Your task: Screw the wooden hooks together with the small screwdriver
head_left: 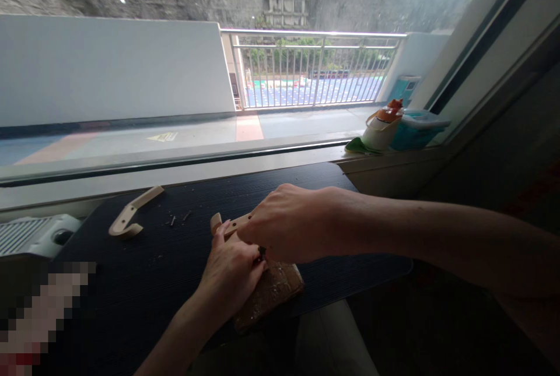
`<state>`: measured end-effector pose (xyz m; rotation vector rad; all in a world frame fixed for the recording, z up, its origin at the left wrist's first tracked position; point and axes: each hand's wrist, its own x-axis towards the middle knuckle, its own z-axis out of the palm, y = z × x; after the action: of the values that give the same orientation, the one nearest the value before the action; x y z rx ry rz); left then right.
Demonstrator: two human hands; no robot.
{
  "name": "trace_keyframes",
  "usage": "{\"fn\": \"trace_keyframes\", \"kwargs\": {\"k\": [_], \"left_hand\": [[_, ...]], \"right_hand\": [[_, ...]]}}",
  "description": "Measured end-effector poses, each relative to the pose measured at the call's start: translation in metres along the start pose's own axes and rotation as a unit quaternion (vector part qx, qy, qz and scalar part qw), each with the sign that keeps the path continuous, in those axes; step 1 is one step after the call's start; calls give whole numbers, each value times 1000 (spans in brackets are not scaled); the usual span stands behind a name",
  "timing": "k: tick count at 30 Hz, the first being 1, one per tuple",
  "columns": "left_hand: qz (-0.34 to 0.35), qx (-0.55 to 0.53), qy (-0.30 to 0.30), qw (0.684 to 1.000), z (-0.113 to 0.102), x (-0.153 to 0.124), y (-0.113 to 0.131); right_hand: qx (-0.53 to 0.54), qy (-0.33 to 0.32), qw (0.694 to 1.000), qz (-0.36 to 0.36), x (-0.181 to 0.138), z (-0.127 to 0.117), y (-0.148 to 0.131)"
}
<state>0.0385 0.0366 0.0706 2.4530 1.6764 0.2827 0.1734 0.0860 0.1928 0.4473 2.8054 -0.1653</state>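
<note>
My left hand (231, 265) grips a pale curved wooden piece (228, 229) with dark holes in it, its curled end showing beyond the fingers. Close above, my right hand (282, 221) is closed and covers the other end of that piece; whatever its fingers hold is hidden. A small dark object (262, 251) shows between the two hands, too unclear to name. Under them lies a worn brown block (277, 291) at the table's near edge. A second curved wooden piece (125, 218) with holes rests on the table to the left, beside a few small metal screws or pins (172, 221).
The dark table (144, 288) stands against a window sill (196, 175). On the sill at right are a white bottle with an orange top (381, 128), a green cloth-like item (359, 146) and a teal box (417, 131). A white slatted appliance (37, 235) sits left.
</note>
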Motion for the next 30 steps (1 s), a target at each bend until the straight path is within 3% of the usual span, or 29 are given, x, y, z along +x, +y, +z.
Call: {"fn": "trace_keyframes", "kwargs": {"k": [8, 15, 23, 30], "left_hand": [[-5, -14, 9, 1000, 3, 0, -1], [11, -9, 37, 999, -1, 0, 1], [6, -21, 29, 999, 4, -3, -2], [2, -19, 17, 1000, 1, 1, 1]], "right_hand": [[-5, -1, 1000, -15, 11, 3, -2], [-9, 4, 999, 42, 16, 10, 0], [-10, -38, 999, -5, 5, -6, -8], [3, -16, 1000, -2, 12, 12, 2]]}}
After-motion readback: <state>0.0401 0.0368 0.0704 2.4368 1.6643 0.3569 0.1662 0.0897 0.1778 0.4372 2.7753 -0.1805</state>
